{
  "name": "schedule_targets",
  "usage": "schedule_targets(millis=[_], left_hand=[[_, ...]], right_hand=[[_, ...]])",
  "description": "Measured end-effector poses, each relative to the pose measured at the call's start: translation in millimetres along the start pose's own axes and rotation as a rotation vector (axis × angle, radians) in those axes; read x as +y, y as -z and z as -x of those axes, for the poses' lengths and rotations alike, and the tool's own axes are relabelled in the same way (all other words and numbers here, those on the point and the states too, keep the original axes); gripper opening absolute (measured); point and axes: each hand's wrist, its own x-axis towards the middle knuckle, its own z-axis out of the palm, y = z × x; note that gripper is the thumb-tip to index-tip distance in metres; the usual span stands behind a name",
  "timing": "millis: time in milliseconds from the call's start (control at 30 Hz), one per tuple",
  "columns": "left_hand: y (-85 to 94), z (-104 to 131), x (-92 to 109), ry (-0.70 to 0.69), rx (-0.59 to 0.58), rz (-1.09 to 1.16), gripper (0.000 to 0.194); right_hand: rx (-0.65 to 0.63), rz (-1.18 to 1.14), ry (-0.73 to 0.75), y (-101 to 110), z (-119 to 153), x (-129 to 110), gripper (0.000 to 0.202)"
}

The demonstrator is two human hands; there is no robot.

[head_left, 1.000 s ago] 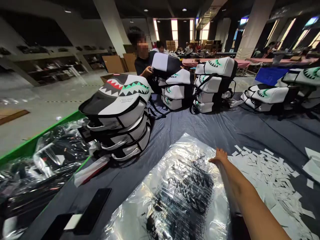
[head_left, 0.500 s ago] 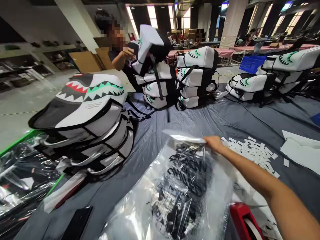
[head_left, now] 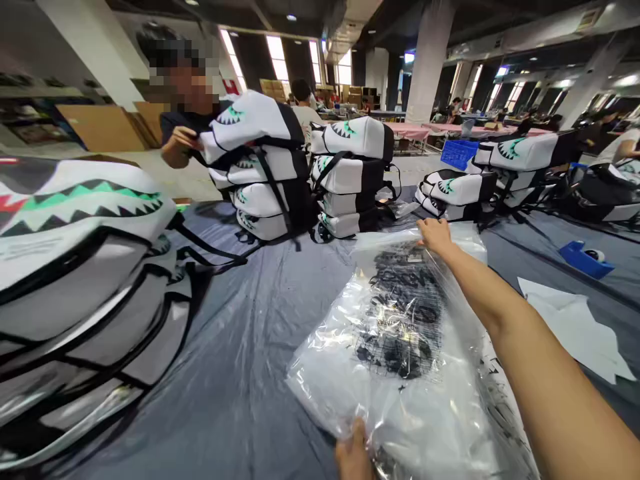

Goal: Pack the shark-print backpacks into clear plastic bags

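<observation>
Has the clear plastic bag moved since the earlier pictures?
Yes. The clear plastic bag has shifted rightward and forward, judged against the backpack stack just beyond its top-left corner.

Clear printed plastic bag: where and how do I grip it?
Probably by two opposite edges, since the bag is wide and looks slack and wrinkled: the left hand at the near-left edge, from the near side, thumb on top; the right hand at the far edge, from the right, where it is now.

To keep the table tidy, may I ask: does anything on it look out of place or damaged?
Mildly, yes: the white paper on the right of the table, near the blue tape dispenser, lies askew with uneven edges. The clear plastic bag is wrinkled, but I see no tear.
</observation>
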Motion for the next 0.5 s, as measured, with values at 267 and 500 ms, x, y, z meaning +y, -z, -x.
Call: schedule_targets(millis=[267,500], left_hand=[[-81.9,42.1,2.6,0.369,0.063,0.053,0.004],[-135.8,73.3,52.2,0.286,-0.180,0.135,0.011]], right_hand=[[0.119,-0.501,0.291,-110.4,157.8,-25.3,0.043],[0.035,-0.571,0.358,-107.6,360.4,-71.2,0.100]])
